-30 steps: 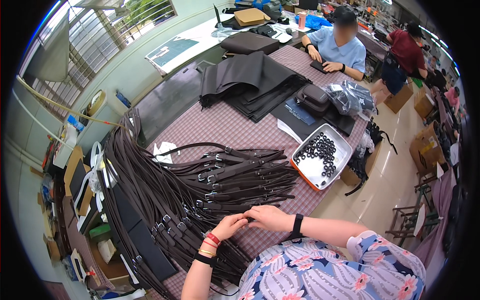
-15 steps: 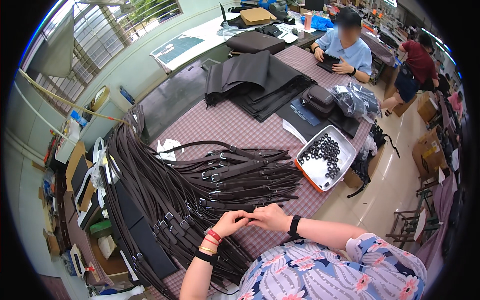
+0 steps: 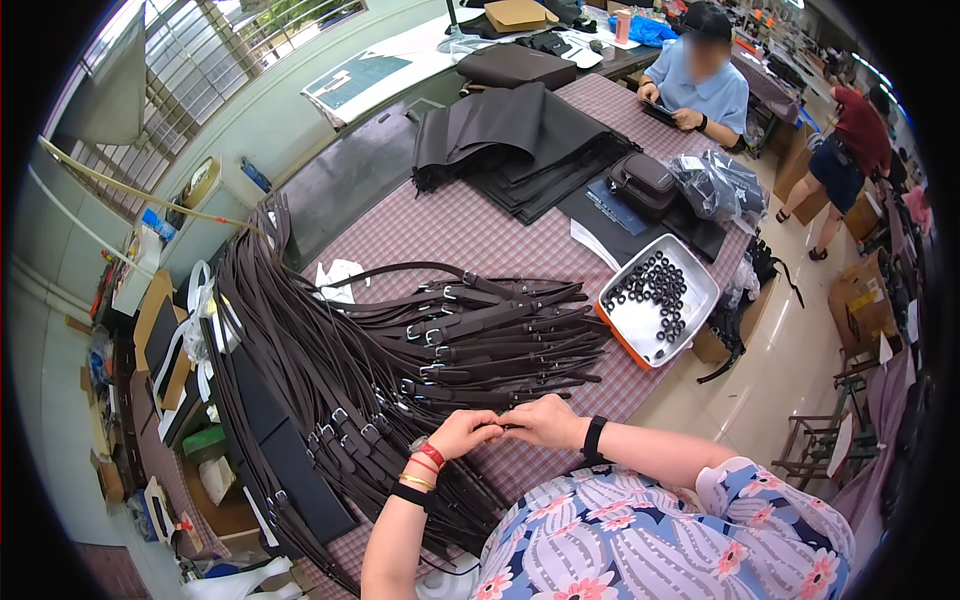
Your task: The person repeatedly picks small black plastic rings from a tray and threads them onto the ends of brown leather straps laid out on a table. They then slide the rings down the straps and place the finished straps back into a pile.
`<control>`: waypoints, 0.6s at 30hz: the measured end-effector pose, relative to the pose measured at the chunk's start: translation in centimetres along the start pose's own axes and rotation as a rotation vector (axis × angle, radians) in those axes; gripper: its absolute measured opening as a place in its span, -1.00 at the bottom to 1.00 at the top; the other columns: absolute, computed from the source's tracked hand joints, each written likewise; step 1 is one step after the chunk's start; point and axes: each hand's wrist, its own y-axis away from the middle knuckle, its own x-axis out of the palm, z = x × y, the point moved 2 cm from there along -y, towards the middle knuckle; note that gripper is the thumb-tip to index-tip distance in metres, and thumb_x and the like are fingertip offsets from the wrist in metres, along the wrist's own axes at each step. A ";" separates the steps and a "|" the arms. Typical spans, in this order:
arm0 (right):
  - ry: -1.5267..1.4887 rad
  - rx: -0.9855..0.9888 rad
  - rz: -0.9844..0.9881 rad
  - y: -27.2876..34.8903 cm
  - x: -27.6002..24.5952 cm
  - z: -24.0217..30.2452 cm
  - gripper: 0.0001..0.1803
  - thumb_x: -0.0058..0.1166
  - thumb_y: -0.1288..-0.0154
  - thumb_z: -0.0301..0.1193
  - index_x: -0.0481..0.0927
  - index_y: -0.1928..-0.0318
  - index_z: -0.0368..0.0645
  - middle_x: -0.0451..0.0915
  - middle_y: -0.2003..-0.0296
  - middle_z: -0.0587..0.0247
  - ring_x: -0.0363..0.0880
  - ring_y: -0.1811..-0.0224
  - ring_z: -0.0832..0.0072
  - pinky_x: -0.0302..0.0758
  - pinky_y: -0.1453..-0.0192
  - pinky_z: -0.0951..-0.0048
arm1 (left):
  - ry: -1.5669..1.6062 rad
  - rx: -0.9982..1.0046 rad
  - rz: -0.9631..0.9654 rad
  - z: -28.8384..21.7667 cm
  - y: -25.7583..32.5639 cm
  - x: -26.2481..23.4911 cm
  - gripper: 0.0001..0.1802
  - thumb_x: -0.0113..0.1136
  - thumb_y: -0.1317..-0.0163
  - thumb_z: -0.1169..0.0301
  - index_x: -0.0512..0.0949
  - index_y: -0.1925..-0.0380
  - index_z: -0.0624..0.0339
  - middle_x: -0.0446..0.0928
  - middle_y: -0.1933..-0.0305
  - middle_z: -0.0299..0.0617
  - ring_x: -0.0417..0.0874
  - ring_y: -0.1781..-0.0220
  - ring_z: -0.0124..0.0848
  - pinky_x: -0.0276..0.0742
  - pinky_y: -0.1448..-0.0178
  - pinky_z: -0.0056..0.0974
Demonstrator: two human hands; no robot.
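Note:
My left hand (image 3: 463,433) and my right hand (image 3: 545,420) meet fingertip to fingertip over the near edge of the checked table (image 3: 470,235), pinching the end of a dark brown leather strap (image 3: 450,395). What sits between the fingertips is too small to make out. A big fan of dark brown straps with metal buckles (image 3: 400,350) spreads from the table's left side toward my hands. To the right, a white tray with an orange rim (image 3: 700,290) holds several black rings (image 3: 655,293).
Folded dark leather sheets (image 3: 520,140) and a small dark bag (image 3: 645,180) lie at the far end. A seated person in a blue shirt (image 3: 700,85) works there; another in red (image 3: 855,140) stands at right. Cardboard boxes (image 3: 865,290) stand on the floor to the right.
My hands stay together on the strap end, fingers shifting slightly. The view has tilted a little; the straps and tray have not moved.

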 end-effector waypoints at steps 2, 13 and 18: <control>0.031 0.022 0.002 0.4 0.7 -0.1 -0.74 0.24 -0.18 -0.21 0.60 0.17 -0.02 0.62 0.46 0.30 0.64 0.45 0.30 0.52 0.45 0.32 | -0.289 0.074 -0.070 0.8 -0.2 0.2 -0.77 0.19 -0.29 0.33 0.60 0.21 0.30 0.63 0.24 -0.13 0.62 0.16 -0.32 0.51 0.02 -0.29; 0.400 0.020 0.080 5.8 2.5 -4.7 -0.61 -0.01 -0.16 -0.43 0.53 -0.04 -0.01 0.47 0.31 0.31 0.56 0.26 0.37 0.54 0.19 0.35 | -0.962 0.122 -0.119 4.6 3.9 5.7 -0.78 0.31 -0.06 0.30 0.57 0.28 0.05 0.50 0.19 -0.24 0.52 0.05 -0.24 0.47 0.00 -0.17; 0.280 0.144 -0.033 6.7 -3.1 -5.4 -0.84 0.08 -0.12 -0.45 0.57 0.25 -0.12 0.49 0.35 0.21 0.52 0.28 0.26 0.51 0.21 0.27 | -0.944 0.077 0.142 3.9 3.9 5.5 -0.80 0.30 -0.08 0.26 0.59 0.28 -0.01 0.50 0.15 -0.29 0.52 0.01 -0.28 0.47 -0.04 -0.18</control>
